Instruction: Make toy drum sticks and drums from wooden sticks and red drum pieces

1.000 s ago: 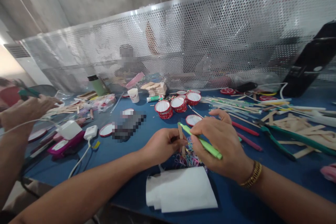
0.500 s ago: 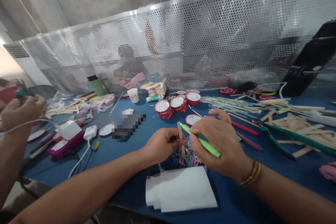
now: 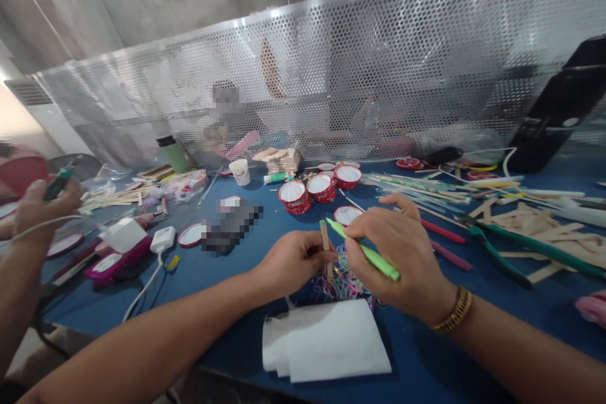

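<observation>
Wooden stick (image 3: 325, 242) in left hand (image 3: 291, 261), green pen (image 3: 367, 252) in right hand (image 3: 398, 252)

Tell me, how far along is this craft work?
Done: hard to tell; no finished piece shows, only red cups set out on the table. In hand: the left hand pinches a wooden stick upright, the right hand holds a green pen to it, above coloured bands. Left: probably most of it; many loose sticks lie unused at right.
</observation>
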`<act>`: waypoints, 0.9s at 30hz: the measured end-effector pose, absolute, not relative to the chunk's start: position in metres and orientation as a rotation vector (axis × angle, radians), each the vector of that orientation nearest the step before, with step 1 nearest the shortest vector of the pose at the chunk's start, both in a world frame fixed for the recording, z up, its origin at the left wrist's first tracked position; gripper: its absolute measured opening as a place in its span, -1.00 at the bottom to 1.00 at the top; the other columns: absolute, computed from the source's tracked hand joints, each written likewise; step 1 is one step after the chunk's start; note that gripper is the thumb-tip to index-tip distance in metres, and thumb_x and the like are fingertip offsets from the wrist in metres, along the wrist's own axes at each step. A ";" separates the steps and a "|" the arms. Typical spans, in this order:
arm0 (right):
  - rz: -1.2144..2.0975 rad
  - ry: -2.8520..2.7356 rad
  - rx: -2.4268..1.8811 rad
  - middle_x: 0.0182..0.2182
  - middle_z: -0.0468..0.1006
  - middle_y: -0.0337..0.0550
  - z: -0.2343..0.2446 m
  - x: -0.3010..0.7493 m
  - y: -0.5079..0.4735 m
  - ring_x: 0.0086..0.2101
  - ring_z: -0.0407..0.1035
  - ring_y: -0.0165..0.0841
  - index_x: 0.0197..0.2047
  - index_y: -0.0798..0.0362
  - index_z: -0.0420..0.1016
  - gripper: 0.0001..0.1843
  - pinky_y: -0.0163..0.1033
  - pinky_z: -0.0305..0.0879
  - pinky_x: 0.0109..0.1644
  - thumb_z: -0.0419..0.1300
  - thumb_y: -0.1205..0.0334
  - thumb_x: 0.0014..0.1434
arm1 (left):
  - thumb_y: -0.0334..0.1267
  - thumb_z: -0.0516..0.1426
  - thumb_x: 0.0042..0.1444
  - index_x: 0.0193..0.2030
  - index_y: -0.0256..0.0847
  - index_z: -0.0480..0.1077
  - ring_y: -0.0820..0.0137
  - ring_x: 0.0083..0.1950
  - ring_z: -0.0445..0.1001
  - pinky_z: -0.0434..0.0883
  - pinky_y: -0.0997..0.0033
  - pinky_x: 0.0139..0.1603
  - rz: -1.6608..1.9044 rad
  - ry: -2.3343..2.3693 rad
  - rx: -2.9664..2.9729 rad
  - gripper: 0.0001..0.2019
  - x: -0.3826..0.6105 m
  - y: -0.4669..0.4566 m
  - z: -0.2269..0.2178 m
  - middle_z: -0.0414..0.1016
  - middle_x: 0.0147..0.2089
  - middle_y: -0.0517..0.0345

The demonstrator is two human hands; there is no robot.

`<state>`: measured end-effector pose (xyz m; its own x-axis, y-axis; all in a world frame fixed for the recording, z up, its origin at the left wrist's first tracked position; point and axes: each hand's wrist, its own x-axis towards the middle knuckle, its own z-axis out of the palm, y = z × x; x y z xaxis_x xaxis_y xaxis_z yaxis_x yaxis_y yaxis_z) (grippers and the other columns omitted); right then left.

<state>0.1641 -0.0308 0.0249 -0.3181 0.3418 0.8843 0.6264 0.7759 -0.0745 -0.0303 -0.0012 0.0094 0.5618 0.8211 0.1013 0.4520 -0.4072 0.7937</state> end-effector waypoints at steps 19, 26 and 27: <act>-0.344 -1.961 -0.734 -0.49 0.49 -0.24 0.028 0.162 -0.034 -0.42 0.39 -0.34 -0.34 0.04 0.38 -0.93 0.07 0.14 0.05 0.12 0.38 0.16 | -0.16 0.10 0.21 -0.36 -0.27 0.43 0.45 -0.40 0.31 0.26 0.51 -0.35 0.636 1.023 2.065 -0.77 -0.031 -0.001 0.009 0.40 -0.45 0.23; -0.346 -1.949 -0.727 -0.50 0.49 -0.24 0.026 0.162 -0.034 -0.41 0.40 -0.33 -0.35 0.05 0.39 -0.93 0.06 0.14 0.04 0.13 0.38 0.15 | -0.19 0.11 0.20 -0.38 -0.26 0.42 0.45 -0.40 0.31 0.27 0.50 -0.34 0.640 1.020 2.056 -0.79 -0.031 -0.001 0.008 0.40 -0.45 0.22; -0.345 -1.959 -0.733 -0.49 0.49 -0.24 0.026 0.162 -0.034 -0.41 0.40 -0.33 -0.34 0.04 0.39 -0.93 0.06 0.14 0.04 0.13 0.38 0.15 | -0.19 0.11 0.19 -0.38 -0.26 0.41 0.45 -0.39 0.32 0.28 0.50 -0.33 0.641 1.011 2.042 -0.79 -0.031 0.000 0.009 0.41 -0.45 0.22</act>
<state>0.1625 -0.0337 0.0260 -0.3397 0.3474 0.8740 0.6251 0.7778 -0.0662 -0.0310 -0.0005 0.0085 0.5612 0.8214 0.1017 0.4428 -0.4019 0.8015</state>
